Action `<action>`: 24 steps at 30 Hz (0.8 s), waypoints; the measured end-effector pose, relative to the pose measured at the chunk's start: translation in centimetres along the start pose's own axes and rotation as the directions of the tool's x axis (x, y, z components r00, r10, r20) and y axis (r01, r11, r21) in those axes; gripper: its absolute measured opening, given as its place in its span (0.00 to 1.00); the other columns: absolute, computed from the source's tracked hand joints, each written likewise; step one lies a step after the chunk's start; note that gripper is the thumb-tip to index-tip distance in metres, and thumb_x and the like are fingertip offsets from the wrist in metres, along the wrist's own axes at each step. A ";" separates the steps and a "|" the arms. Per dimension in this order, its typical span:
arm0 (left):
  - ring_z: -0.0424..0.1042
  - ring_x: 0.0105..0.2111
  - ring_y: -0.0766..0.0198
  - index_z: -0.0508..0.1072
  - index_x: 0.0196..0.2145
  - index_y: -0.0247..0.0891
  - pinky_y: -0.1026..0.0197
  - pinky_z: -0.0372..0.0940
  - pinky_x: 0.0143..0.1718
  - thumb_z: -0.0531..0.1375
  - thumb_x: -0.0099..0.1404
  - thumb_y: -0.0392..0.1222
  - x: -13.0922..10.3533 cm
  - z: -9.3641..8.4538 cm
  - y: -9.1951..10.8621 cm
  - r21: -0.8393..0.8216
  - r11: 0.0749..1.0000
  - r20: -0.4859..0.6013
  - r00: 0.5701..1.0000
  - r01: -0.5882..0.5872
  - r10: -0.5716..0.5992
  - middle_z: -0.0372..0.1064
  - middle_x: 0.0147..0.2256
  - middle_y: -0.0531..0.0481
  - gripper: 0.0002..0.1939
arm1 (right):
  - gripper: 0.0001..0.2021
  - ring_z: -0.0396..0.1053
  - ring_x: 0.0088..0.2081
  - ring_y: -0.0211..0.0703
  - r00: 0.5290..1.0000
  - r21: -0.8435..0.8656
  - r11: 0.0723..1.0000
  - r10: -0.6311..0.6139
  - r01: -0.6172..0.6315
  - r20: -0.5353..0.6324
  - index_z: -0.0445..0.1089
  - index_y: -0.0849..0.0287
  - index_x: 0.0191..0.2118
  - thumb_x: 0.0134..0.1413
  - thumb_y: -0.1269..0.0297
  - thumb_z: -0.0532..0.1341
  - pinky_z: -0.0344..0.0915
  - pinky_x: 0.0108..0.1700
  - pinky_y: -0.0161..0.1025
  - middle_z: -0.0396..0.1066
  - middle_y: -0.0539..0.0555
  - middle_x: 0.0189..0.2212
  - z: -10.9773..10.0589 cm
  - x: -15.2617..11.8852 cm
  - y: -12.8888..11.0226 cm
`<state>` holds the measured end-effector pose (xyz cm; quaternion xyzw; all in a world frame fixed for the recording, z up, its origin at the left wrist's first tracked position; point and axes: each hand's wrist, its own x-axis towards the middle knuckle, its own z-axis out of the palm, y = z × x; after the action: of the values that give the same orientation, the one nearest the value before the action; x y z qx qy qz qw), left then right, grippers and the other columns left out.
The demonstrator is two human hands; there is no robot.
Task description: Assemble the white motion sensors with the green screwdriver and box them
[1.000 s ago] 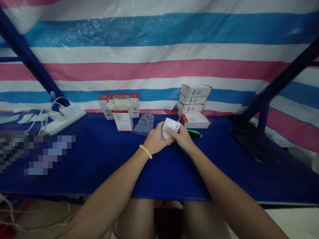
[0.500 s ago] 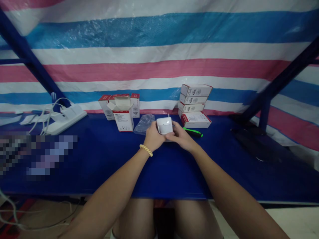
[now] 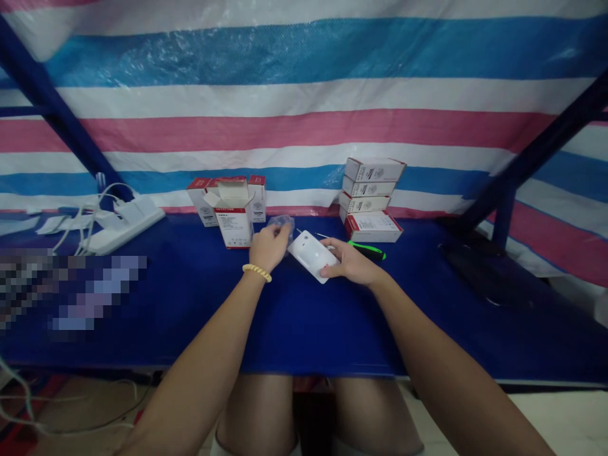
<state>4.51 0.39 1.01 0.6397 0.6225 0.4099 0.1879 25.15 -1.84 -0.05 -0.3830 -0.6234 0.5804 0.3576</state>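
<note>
1. Head view: right hand (image 3: 350, 263) gripping white device (image 3: 313, 255) low over blue table (image 3: 304, 316), beside green-handled screwdriver (image 3: 368, 251).
2. Left hand (image 3: 268, 247) pinching clear plastic bag (image 3: 281, 223), near open box (image 3: 234, 218).

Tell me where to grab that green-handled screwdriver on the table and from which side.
Grip the green handle, probably from above and the near side. The screwdriver lies flat on the blue table, just beyond the right hand, with the stack of boxes close behind it, so the far side is crowded. The handle is the thickest exposed part; its left end is hidden behind the hand.
</note>
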 end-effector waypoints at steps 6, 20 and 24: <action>0.72 0.41 0.44 0.73 0.32 0.38 0.44 0.63 0.45 0.49 0.64 0.61 0.7 0.2 -1.2 0.043 0.994 0.085 0.991 0.103 -0.106 0.74 0.36 0.38 0.24 | 0.28 0.71 0.36 0.40 0.995 -0.018 1.000 -0.008 0.009 0.101 0.68 0.58 0.45 0.32 0.66 0.72 0.68 0.38 0.38 0.74 0.52 0.37 -0.1 0.0 0.1; 0.65 0.54 0.47 0.58 0.61 0.39 0.45 0.58 0.56 0.67 0.50 0.54 -1.7 0.3 0.8 0.008 0.821 0.438 0.740 -0.571 0.510 0.65 0.54 0.39 0.44 | 0.23 0.67 0.30 0.37 0.995 -0.225 0.970 -0.099 0.090 -0.027 0.69 0.61 0.43 0.38 0.61 0.69 0.64 0.33 0.37 0.72 0.51 0.32 -0.1 0.7 1.5; 0.60 0.58 0.41 0.54 0.64 0.37 0.41 0.56 0.56 0.70 0.46 0.55 -1.6 1.0 0.0 0.120 0.824 0.522 0.741 -0.554 0.422 0.61 0.58 0.35 0.53 | 0.19 0.67 0.32 0.40 0.980 -0.428 0.891 -0.192 0.149 -0.058 0.72 0.60 0.41 0.43 0.56 0.66 0.64 0.36 0.40 0.73 0.54 0.34 0.1 0.8 1.3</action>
<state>5.46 -0.83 -0.08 0.8805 0.4150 0.1877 0.1309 24.76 -1.09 -1.36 -0.4232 -0.7468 0.3787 0.3463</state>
